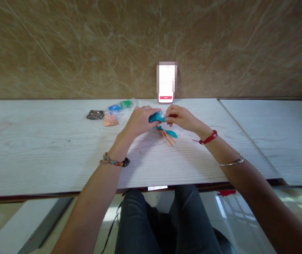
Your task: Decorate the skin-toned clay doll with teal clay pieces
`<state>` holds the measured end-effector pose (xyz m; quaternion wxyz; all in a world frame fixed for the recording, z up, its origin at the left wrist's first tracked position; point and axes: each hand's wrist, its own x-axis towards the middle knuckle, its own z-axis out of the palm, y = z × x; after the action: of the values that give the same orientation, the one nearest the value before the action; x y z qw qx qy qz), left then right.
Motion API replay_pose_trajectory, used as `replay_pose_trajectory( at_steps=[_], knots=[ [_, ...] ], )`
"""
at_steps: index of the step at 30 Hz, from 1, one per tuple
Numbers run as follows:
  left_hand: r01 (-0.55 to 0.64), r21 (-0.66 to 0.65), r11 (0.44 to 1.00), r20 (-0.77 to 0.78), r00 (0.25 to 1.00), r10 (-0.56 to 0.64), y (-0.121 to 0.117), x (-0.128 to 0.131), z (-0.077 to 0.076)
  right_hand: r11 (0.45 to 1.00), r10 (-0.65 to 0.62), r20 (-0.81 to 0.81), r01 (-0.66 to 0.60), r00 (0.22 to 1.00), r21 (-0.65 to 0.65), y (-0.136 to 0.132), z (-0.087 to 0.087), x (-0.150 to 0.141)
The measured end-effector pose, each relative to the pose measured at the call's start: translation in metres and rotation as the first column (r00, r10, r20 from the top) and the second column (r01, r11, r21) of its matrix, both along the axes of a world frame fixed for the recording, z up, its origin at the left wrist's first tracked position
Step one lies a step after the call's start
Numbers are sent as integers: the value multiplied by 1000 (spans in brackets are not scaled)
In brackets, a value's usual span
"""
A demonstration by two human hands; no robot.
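Note:
Over the white table, my left hand (140,120) is closed around a small clear packet of turquoise modelling clay (155,117). The fingertips of my right hand (179,116) pinch the packet's right end, where some turquoise clay shows. Whether they grip clay or plastic is too small to tell. Just below both hands lies a shaped clay piece (167,135), with thin peach strands and turquoise parts. Its upper end is partly hidden under the packet and my left hand.
To the left lie a dark brown packet (95,114), a peach clay packet (110,120) and a clear bag with blue and green clay (119,106). A lit phone (166,83) leans upright against the marbled wall (87,49). The white table (61,158) has a seam at right.

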<state>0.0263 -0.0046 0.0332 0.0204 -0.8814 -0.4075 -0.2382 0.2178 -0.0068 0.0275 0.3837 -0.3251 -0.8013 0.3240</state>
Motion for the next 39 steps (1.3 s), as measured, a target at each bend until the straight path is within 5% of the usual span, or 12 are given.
replay_pose_trajectory(
  at_steps=[5,10,16,22,27,33,39],
  knots=[
    [29,34,999,-52,998,-27,7,-8,-3,995,-7,-53,1,999,-102,1,4,12],
    [-14,-18,1000,-57,998,13,18,-21,-8,957,-222,-206,172,953,-232,2,7,24],
    [14,10,1000,-100,995,-13,15,-15,-12,920,-220,-194,138,956,-367,-5,1,3],
    [48,35,998,-90,995,-44,13,-12,-12,841,-353,-206,212,913,-499,-8,3,-4],
    [17,17,1000,-108,994,-15,17,-17,-14,895,-218,-133,144,967,-422,-11,6,4],
    [50,10,999,-103,994,-48,16,-13,-16,979,-176,98,184,980,-85,-11,-6,-2],
    [63,37,997,-31,998,-62,13,-10,-14,957,-198,-4,192,980,-216,-12,-7,-3]
  ],
)
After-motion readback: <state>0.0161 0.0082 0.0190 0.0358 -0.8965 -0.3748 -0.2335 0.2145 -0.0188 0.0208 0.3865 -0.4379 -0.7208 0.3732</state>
